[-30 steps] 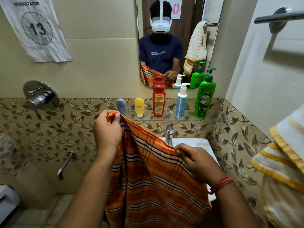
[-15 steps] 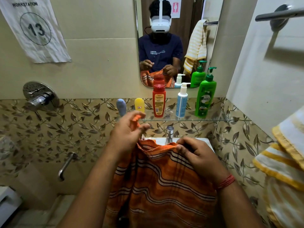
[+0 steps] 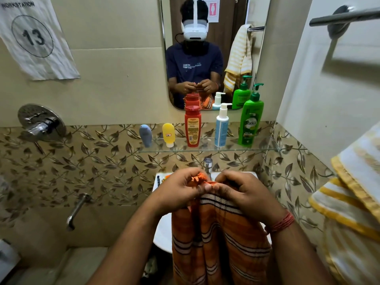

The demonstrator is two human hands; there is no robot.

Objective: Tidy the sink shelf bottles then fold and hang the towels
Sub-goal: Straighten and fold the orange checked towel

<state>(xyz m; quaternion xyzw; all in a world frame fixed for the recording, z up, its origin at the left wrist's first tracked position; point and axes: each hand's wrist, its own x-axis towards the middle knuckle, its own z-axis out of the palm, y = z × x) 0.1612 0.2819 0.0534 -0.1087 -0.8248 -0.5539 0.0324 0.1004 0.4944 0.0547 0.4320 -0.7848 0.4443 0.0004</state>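
Orange towel [image 3: 220, 239] pinched at its top by left hand [image 3: 181, 192] and right hand [image 3: 244, 194] – over sink [image 3: 162, 231], tap [image 3: 207, 164] behind.

Orange towel [image 3: 220, 239]: orange with dark and pale stripes, top edge bunched and pinched between my left hand [image 3: 181, 192] and right hand [image 3: 244, 194], thumbs touching at the centre. It hangs straight down from my hands in vertical folds; a frayed orange corner pokes up above my left fingers.

Yellow-striped towel [image 3: 353, 204]: white with yellow bands, draped well to the right of my right hand, hanging.

Shelf bottles, above and beyond my hands, all upright in one row on the glass shelf [image 3: 265, 148]. Left to right: grey tube [image 3: 145, 135], yellow tube [image 3: 168, 134], red bottle [image 3: 192, 126], white-blue pump bottle [image 3: 221, 126], green pump bottle [image 3: 250, 120]. The tubes stand cap-down.
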